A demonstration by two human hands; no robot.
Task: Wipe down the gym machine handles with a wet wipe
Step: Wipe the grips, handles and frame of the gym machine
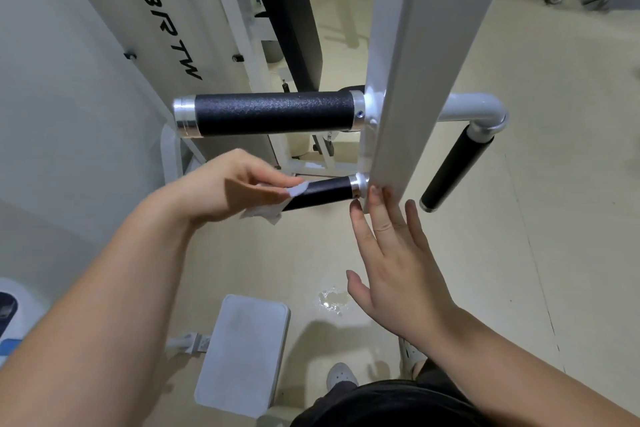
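A white machine arm (408, 80) carries three black textured handles. The upper handle (273, 113) juts left with a silver end cap. Below it, the lower handle (322, 192) also points left, and my left hand (235, 187) wraps a white wet wipe (266, 210) around its free end. My right hand (391, 253) is spread flat, fingertips touching the bottom end of the white arm beside the lower handle's silver collar. A third handle (457, 170) hangs down to the right from a bent white tube.
The machine's white shroud (145, 28) with black lettering stands at left, with a black back pad (287, 10) behind the handles. A white foot plate (242, 354) sits low in front. A wet patch (332, 300) shines on the beige floor. My white shoe (341, 378) shows below.
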